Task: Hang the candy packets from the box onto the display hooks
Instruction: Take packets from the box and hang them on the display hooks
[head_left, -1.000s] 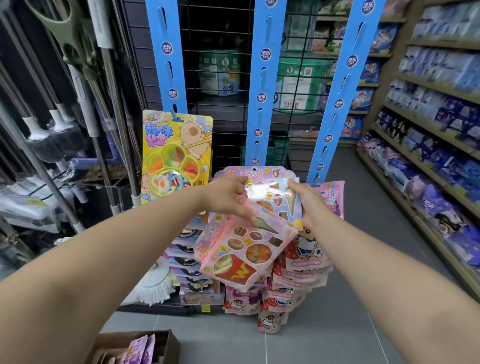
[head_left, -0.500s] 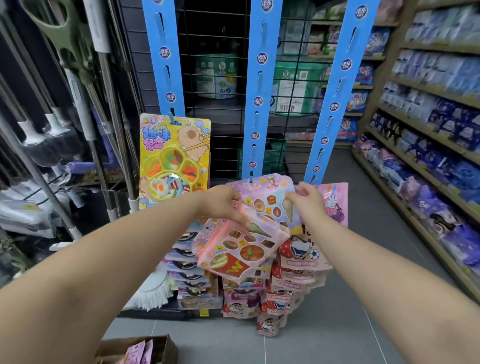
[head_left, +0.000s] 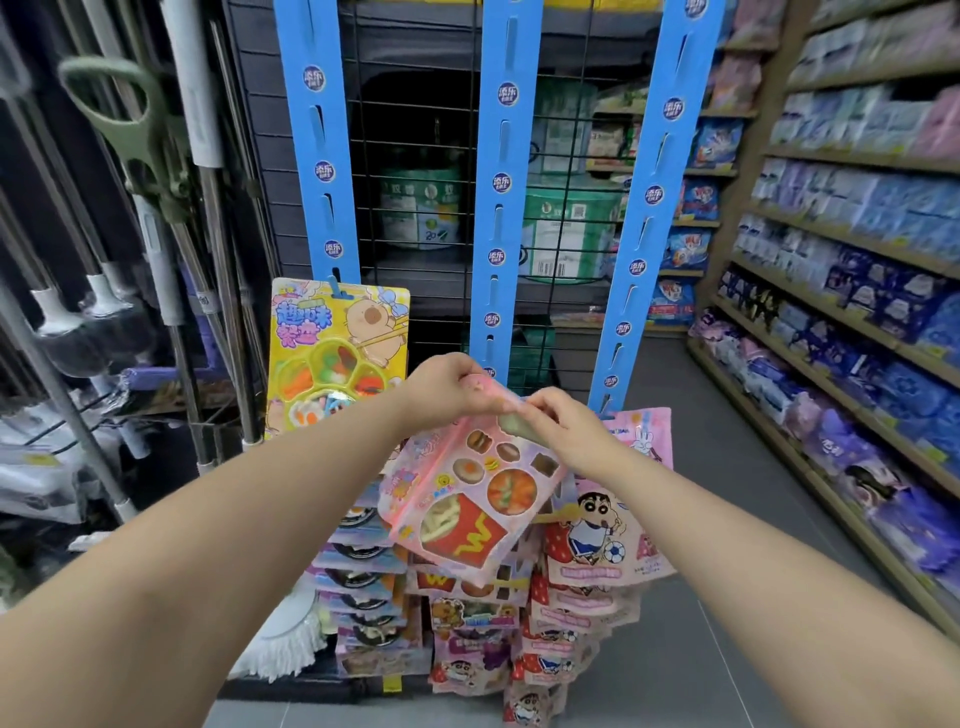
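Change: we see the hands closer together on the packet's top edge than half a second ago, and the cardboard box has left our view.
Left hand: fingers curled, pinching the top edge of the pink candy packet.
Right hand: pinching the same edge, just beside the left.
Packet: held tilted in the air at the foot of the middle blue strip. We cannot tell whether it is on a hook.
Writing: we read a yellow "W" on the packet's red fries box. The strip's round logos carry Chinese characters.
Neighbours: a yellow packet hangs from the left strip. A cartoon-boy packet hangs below the right strip.
Hidden: the hands cover the pink packet's hang hole.
Blurred: the labels on the shelf goods at the right are unreadable.
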